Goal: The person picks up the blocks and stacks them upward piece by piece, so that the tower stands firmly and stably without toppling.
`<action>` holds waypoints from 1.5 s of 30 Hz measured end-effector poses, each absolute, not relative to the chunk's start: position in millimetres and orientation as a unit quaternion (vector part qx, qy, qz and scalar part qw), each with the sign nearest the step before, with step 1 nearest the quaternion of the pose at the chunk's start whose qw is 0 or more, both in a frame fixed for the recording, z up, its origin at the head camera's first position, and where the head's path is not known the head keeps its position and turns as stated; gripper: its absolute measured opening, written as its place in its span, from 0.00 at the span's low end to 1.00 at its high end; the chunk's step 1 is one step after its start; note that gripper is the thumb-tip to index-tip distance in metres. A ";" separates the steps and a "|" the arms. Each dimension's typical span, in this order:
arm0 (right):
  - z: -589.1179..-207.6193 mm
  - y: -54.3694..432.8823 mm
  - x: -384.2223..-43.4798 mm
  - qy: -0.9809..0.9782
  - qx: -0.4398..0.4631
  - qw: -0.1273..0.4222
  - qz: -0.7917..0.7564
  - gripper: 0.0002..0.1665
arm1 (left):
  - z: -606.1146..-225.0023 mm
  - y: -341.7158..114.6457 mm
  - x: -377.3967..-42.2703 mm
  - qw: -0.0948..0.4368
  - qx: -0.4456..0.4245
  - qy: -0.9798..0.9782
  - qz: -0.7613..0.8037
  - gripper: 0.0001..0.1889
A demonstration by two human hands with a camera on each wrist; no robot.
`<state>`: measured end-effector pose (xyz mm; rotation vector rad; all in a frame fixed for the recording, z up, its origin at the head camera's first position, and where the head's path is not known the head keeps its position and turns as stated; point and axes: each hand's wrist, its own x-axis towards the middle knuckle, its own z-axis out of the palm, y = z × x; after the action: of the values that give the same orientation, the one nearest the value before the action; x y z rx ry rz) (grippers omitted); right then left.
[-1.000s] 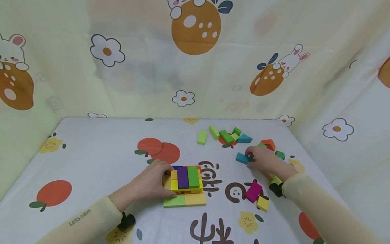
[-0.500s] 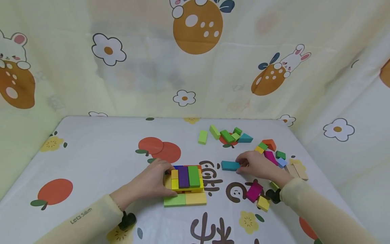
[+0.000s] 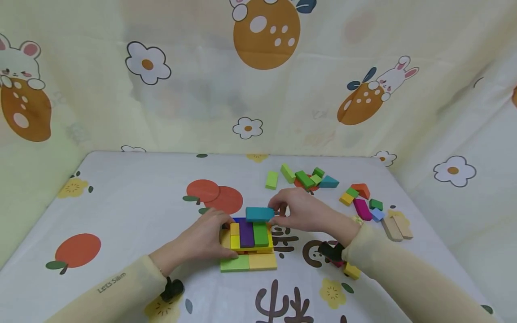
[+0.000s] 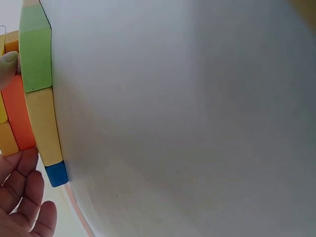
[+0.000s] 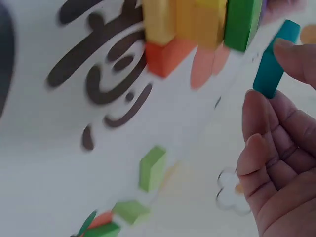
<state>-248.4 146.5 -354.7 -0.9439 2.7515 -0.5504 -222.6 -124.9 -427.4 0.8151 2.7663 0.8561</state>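
Observation:
A layered stack of colored blocks [image 3: 262, 262] stands on the table, with a purple block [image 3: 246, 235] and a green block [image 3: 260, 235] on its top. My left hand [image 3: 206, 237] grips the stack's left side, thumb in front and fingers behind. In the left wrist view, thumb and fingers span an orange-red block [image 4: 19, 113] in a layer above the green and tan base blocks. My right hand [image 3: 300, 211] pinches a teal block [image 3: 258, 214] by its right end, above the back of the stack. The right wrist view shows that teal block [image 5: 275, 61] between thumb and fingertips, apart from the stack.
Loose green blocks [image 3: 304, 179] and a teal triangular block [image 3: 329, 181] lie at the back right. Further right are an orange-red block [image 3: 361, 190], a magenta block [image 3: 362, 209] and tan blocks [image 3: 392, 229]. A yellow block [image 3: 352, 271] lies near my right sleeve.
My right hand has carried the teal block leftward from the loose blocks at the right to above the stack. The left hand has kept its place on the stack.

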 end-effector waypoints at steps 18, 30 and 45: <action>-356.9 125.6 -247.7 0.928 -0.323 0.120 -0.145 0.17 | -424.5 -124.9 -222.4 0.073 0.268 0.916 0.291 0.31; -356.9 127.3 -245.1 0.922 -0.335 0.123 -0.150 0.16 | -424.3 -125.3 -222.0 0.069 0.273 0.914 0.293 0.31; -355.6 125.5 -243.6 0.924 -0.325 0.131 -0.154 0.19 | -425.2 -125.2 -222.6 0.072 0.272 0.915 0.289 0.31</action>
<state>-243.6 125.5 -355.6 -0.9442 2.6820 -0.4470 -222.6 -125.2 -425.2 0.8168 2.7506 0.8679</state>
